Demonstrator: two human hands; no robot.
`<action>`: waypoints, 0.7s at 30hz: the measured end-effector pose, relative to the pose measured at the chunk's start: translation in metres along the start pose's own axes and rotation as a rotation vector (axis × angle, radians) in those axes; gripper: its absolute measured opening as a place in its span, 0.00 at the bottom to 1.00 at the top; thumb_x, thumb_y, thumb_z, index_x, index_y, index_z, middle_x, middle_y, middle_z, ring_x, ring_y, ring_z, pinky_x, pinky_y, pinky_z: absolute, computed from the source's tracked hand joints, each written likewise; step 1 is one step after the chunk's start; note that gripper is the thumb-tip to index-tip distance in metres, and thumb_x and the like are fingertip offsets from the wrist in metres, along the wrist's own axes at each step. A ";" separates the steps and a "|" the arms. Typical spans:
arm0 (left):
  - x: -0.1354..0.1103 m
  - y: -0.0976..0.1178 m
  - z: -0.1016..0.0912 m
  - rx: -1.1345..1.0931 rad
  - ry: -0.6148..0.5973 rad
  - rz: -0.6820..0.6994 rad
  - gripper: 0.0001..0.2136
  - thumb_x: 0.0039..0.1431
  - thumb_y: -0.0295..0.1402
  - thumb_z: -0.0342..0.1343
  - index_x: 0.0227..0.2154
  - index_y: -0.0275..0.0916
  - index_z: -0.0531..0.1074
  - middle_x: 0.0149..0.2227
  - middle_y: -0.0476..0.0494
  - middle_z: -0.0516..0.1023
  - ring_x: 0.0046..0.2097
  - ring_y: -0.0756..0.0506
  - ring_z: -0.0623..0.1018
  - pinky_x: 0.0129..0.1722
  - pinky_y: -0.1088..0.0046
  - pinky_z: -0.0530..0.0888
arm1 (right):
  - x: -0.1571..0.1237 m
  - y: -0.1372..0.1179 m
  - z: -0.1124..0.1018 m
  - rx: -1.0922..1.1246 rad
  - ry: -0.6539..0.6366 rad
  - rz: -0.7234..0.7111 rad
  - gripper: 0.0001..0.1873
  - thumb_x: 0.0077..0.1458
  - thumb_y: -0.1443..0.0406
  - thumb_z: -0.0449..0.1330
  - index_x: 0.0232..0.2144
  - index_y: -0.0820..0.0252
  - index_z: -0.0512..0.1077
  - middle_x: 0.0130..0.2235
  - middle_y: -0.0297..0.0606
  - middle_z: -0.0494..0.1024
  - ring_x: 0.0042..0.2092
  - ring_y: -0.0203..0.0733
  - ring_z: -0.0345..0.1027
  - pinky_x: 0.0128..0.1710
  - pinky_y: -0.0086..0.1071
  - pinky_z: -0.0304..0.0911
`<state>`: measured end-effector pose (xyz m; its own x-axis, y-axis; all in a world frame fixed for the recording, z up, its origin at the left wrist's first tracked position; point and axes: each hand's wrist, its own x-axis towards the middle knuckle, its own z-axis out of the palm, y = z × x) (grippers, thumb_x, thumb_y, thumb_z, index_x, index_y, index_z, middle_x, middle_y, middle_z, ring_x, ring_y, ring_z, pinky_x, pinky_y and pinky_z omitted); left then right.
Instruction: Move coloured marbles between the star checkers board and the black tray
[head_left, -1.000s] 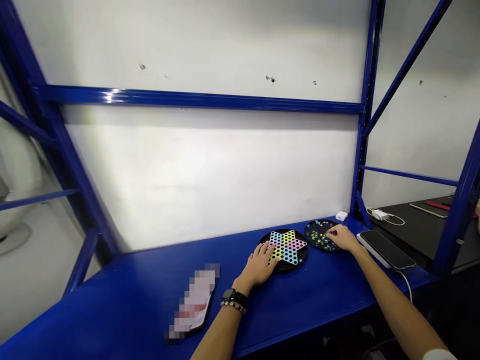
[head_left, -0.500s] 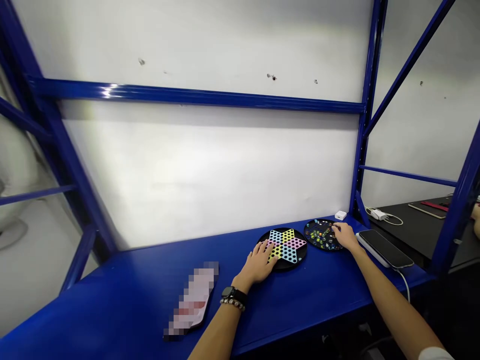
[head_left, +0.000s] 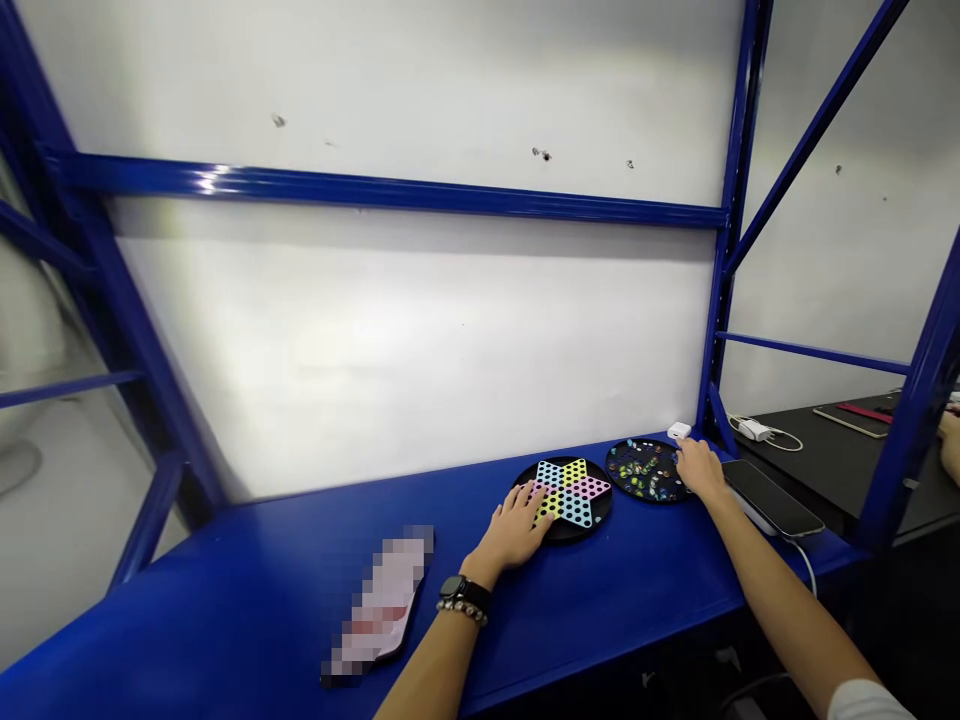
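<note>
A star-shaped Chinese checkers board (head_left: 571, 487), with pink, yellow and light blue sections full of holes, lies in a round black base. My left hand (head_left: 516, 527) rests flat over its left side, fingers spread. Just right of it is a round black tray (head_left: 616, 486) with many small coloured marbles (head_left: 646, 466) scattered inside. My right hand (head_left: 702, 468) is at the tray's right edge, fingers bent down and close together. Whatever is between those fingertips is hidden.
Behind the tray sits a small white case (head_left: 679, 430). A dark-screened phone (head_left: 776, 498) lies on a white block with a cable. Another, blurred-out phone (head_left: 382, 605) lies left. Blue rack posts (head_left: 720, 300) frame the blue tabletop (head_left: 247, 600); a person's hand shows far right.
My right hand has shifted rightward from over the marbles to the tray's right edge. The left hand stays on the board. The view has moved slightly.
</note>
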<state>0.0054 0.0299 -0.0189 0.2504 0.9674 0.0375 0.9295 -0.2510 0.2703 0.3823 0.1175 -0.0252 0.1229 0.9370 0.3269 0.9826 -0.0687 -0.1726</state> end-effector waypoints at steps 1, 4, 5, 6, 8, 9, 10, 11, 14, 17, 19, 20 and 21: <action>-0.001 0.000 -0.001 -0.003 -0.002 0.002 0.29 0.69 0.49 0.38 0.68 0.44 0.55 0.72 0.40 0.50 0.71 0.31 0.49 0.66 0.44 0.56 | 0.003 -0.002 -0.001 -0.033 -0.007 -0.015 0.22 0.65 0.67 0.46 0.57 0.64 0.70 0.54 0.51 0.74 0.55 0.54 0.64 0.50 0.39 0.59; -0.003 0.003 -0.003 0.004 -0.004 -0.005 0.29 0.68 0.49 0.37 0.67 0.44 0.56 0.72 0.40 0.50 0.72 0.33 0.49 0.66 0.43 0.56 | 0.013 -0.006 0.001 -0.070 -0.059 -0.009 0.20 0.65 0.68 0.47 0.53 0.66 0.72 0.53 0.55 0.74 0.54 0.54 0.66 0.47 0.38 0.60; -0.003 0.004 -0.004 0.009 -0.007 -0.011 0.29 0.68 0.49 0.38 0.67 0.44 0.55 0.72 0.40 0.49 0.72 0.33 0.49 0.66 0.44 0.56 | 0.016 -0.007 0.003 -0.066 -0.085 0.001 0.19 0.64 0.68 0.48 0.52 0.66 0.73 0.53 0.55 0.74 0.53 0.54 0.67 0.46 0.37 0.60; -0.004 0.005 -0.004 0.014 -0.010 -0.019 0.28 0.69 0.49 0.38 0.68 0.45 0.55 0.72 0.41 0.49 0.72 0.33 0.49 0.66 0.44 0.56 | 0.018 -0.007 0.005 -0.057 -0.110 0.006 0.18 0.64 0.68 0.49 0.50 0.66 0.74 0.54 0.55 0.73 0.52 0.53 0.68 0.45 0.37 0.60; -0.005 0.006 -0.005 0.019 -0.012 -0.027 0.28 0.69 0.48 0.39 0.68 0.45 0.55 0.72 0.41 0.49 0.71 0.34 0.49 0.66 0.46 0.56 | 0.022 -0.007 0.010 -0.036 -0.159 0.009 0.15 0.64 0.67 0.51 0.46 0.66 0.75 0.52 0.54 0.74 0.51 0.52 0.70 0.43 0.35 0.61; -0.004 0.006 -0.005 0.018 -0.011 -0.027 0.28 0.69 0.48 0.39 0.68 0.45 0.55 0.72 0.41 0.49 0.71 0.34 0.49 0.66 0.47 0.56 | 0.023 -0.006 0.012 -0.026 -0.180 0.012 0.14 0.63 0.68 0.52 0.45 0.66 0.75 0.51 0.54 0.75 0.50 0.51 0.70 0.43 0.34 0.61; -0.004 0.006 -0.005 0.017 -0.009 -0.024 0.28 0.69 0.48 0.39 0.68 0.45 0.55 0.72 0.41 0.50 0.71 0.34 0.49 0.67 0.46 0.56 | 0.023 -0.006 0.014 -0.016 -0.195 0.014 0.13 0.63 0.68 0.52 0.44 0.65 0.75 0.49 0.53 0.76 0.50 0.50 0.71 0.42 0.34 0.61; -0.003 0.005 -0.004 0.016 -0.004 -0.019 0.28 0.69 0.48 0.39 0.68 0.45 0.55 0.72 0.41 0.50 0.71 0.33 0.49 0.66 0.46 0.56 | 0.024 -0.006 0.016 -0.006 -0.205 0.017 0.13 0.62 0.69 0.53 0.43 0.65 0.75 0.48 0.53 0.77 0.50 0.50 0.71 0.42 0.33 0.61; -0.001 0.001 0.000 0.011 0.012 -0.006 0.28 0.69 0.48 0.39 0.68 0.46 0.55 0.72 0.41 0.51 0.71 0.32 0.50 0.66 0.45 0.56 | 0.024 -0.006 0.020 0.034 -0.222 0.026 0.12 0.60 0.72 0.54 0.43 0.65 0.75 0.47 0.53 0.77 0.50 0.50 0.71 0.42 0.33 0.61; 0.001 -0.003 0.004 0.016 0.037 0.006 0.28 0.69 0.49 0.39 0.67 0.46 0.57 0.71 0.41 0.52 0.71 0.32 0.51 0.65 0.46 0.58 | 0.024 -0.008 0.023 0.105 -0.214 0.023 0.13 0.58 0.72 0.56 0.44 0.66 0.75 0.48 0.54 0.76 0.51 0.51 0.71 0.44 0.34 0.61; 0.001 -0.004 0.005 0.022 0.043 0.006 0.28 0.68 0.49 0.39 0.67 0.46 0.58 0.71 0.41 0.52 0.71 0.32 0.51 0.66 0.46 0.58 | 0.024 -0.009 0.024 0.176 -0.198 0.021 0.13 0.59 0.72 0.56 0.45 0.66 0.75 0.48 0.53 0.77 0.50 0.50 0.71 0.45 0.34 0.62; 0.001 -0.004 0.005 0.023 0.041 0.003 0.28 0.68 0.49 0.39 0.67 0.46 0.58 0.71 0.41 0.52 0.71 0.32 0.51 0.66 0.46 0.58 | 0.024 -0.009 0.023 0.213 -0.186 0.022 0.13 0.60 0.71 0.55 0.45 0.66 0.75 0.48 0.52 0.77 0.49 0.49 0.72 0.45 0.34 0.62; 0.001 -0.004 0.005 0.022 0.036 0.000 0.28 0.68 0.50 0.39 0.67 0.46 0.57 0.71 0.42 0.52 0.71 0.33 0.51 0.66 0.46 0.57 | 0.025 -0.010 0.023 0.235 -0.172 0.020 0.13 0.61 0.70 0.55 0.45 0.64 0.75 0.47 0.51 0.77 0.48 0.48 0.72 0.44 0.34 0.63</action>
<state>0.0031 0.0320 -0.0247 0.2406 0.9679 0.0723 0.9353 -0.2511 0.2494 0.3726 0.1494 -0.0363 0.0971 0.9819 0.1624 0.9187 -0.0256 -0.3942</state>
